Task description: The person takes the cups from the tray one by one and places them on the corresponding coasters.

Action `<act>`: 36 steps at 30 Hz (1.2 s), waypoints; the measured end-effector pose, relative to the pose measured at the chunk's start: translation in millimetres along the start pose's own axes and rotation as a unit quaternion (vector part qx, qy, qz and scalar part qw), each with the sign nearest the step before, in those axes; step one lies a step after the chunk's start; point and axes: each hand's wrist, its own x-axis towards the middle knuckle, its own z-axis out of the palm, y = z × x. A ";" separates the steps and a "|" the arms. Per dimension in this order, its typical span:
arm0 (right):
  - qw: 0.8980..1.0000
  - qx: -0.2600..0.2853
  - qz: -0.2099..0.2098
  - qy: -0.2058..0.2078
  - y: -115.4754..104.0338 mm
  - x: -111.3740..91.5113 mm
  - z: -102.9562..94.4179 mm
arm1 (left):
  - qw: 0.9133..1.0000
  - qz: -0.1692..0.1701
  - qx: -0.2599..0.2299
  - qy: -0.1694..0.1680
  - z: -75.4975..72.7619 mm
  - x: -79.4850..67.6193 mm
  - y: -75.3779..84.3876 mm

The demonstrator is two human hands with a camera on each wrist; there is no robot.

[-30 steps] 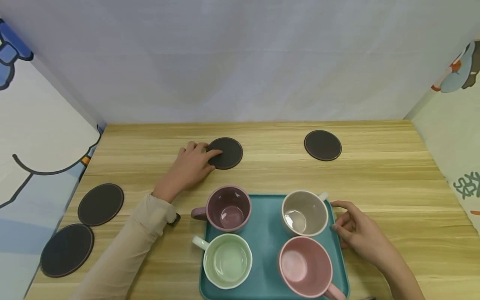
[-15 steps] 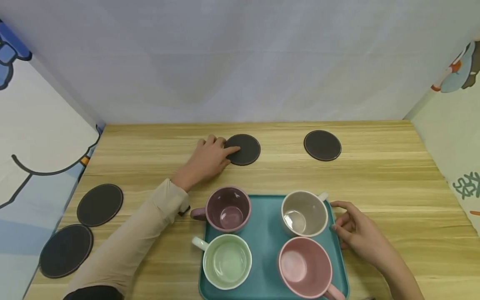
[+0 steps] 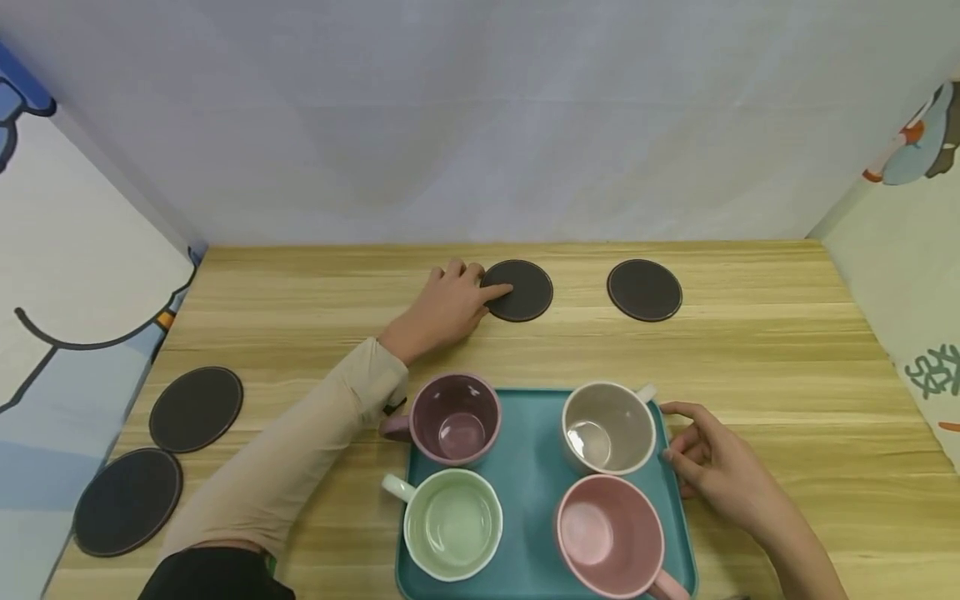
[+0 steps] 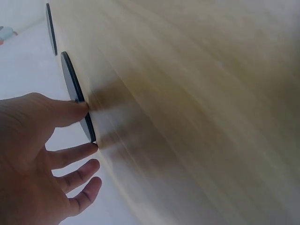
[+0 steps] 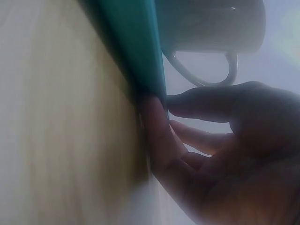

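My left hand [image 3: 444, 305] rests at the left side of a round black coaster [image 3: 528, 296] near the table's back. Its index finger lies straight over the coaster's top. In the left wrist view the thumb touches the coaster's [image 4: 72, 84] edge, the other fingers spread loosely. At the right side of a teal tray [image 3: 528, 500], my right hand [image 3: 716, 467] grips the rim between thumb and curled fingers. On that tray stand a purple mug [image 3: 457, 417], a pale green cup [image 3: 453, 525], a beige mug [image 3: 607, 429] and a pink mug [image 3: 611, 537].
Another black coaster [image 3: 645, 290] lies to the right along the back of the wooden table [image 3: 765, 333]. Two more coasters, an upper one [image 3: 197, 408] and a lower one [image 3: 127, 502], touch or nearly touch at the left. A pale cloth [image 3: 495, 125] hangs behind.
My left hand has slid the coaster rightward and slightly back, closer to the other back coaster. The right hand, the tray and the mugs have stayed in place.
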 end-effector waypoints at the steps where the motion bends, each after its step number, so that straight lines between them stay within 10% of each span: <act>1: 1.000 0.001 0.000 0.000 0.0 0.1 0.2 | 1.000 0.000 -0.002 0.001 0.6 0.9 0.3; 36: 1.000 -0.005 -0.002 0.005 0.0 -1.7 1.3 | 0.999 0.013 -0.025 -0.020 -0.1 14.1 8.6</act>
